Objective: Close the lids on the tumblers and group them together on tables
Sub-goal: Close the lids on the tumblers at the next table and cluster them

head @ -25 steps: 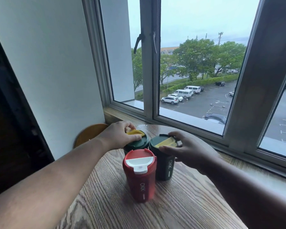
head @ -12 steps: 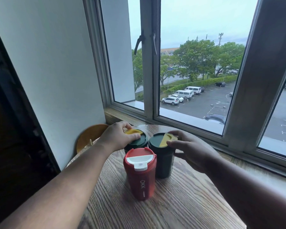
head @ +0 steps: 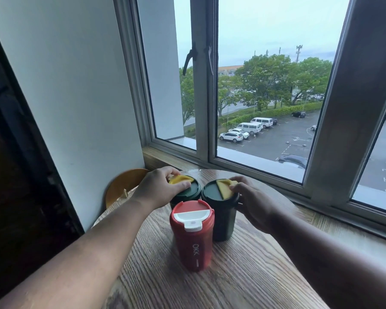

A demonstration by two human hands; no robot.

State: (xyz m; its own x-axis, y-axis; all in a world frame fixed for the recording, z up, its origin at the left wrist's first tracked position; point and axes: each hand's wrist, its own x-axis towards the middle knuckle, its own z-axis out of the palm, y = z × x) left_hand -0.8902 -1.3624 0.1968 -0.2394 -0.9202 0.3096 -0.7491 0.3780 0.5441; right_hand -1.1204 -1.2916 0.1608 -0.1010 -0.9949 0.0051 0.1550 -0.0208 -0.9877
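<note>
Three tumblers stand together on a round wooden table [head: 243,275]. Nearest me is a red tumbler [head: 193,239] whose white flap lies flat on its lid. Behind it on the left, a dark green tumbler [head: 193,190] is mostly hidden; my left hand [head: 158,189] rests on its lid, fingers on the yellow flap. On the right stands a second dark green tumbler [head: 221,210]. My right hand [head: 252,202] grips its rim, with the fingertips pressing on its yellow flap.
A white wall stands close on the left, and a wooden window sill [head: 165,157] with a large window runs behind the table. A round yellow-brown chair back [head: 123,186] pokes up at the table's far left edge.
The right tumbler's yellow flap has been pressed down from raised to nearly flat, my right fingers now on top of it. My left hand stays on the left lid.
</note>
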